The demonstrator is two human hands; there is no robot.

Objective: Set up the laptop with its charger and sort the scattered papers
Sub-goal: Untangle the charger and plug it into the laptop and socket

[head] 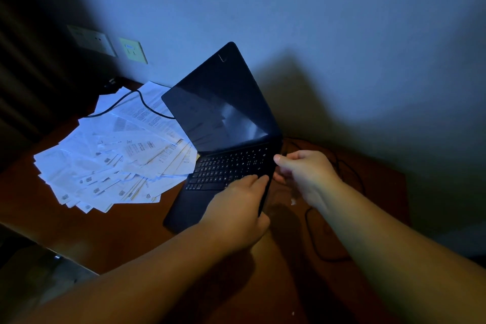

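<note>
Papers lying fanned on bench beside open laptop, cable crossing them, left grip grasping laptop edge, right grip blurry, cannot tell.

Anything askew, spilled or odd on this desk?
Yes. The papers lie fanned in a loose overlapping heap left of the laptop, unsorted, with a black cable running across them. The laptop sits skewed to the desk edge, its right side held by the left hand; the right hand is blurred beside it.
</note>
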